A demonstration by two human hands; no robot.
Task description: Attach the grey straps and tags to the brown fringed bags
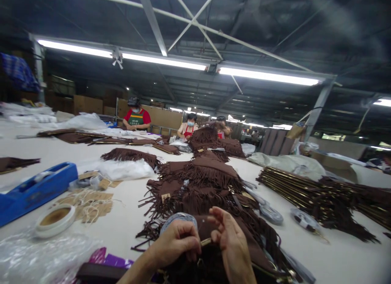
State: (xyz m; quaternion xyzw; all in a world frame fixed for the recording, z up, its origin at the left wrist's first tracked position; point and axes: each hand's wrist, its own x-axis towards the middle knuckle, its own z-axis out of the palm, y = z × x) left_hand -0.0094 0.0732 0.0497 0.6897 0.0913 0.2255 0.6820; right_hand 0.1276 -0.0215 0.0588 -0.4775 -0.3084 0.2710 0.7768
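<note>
I've got the brown fringed bag (256, 240) low ctr on my feed, on the worktop (128, 206). L hand (180, 240): fingers curled, thumb against them; can't tell what's pinched. R hand (229, 237): fingers half-bent, loosely spread. Beyond: pile of fringed bags (201, 170). To L: tape roll (39, 233), blue tape dispenser (38, 192).

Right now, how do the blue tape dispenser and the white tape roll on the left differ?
The blue tape dispenser is long; the white tape roll is a ring. The dispenser is larger than the roll. The frame cuts off the dispenser, not the roll. Both are on the pale table.
</note>
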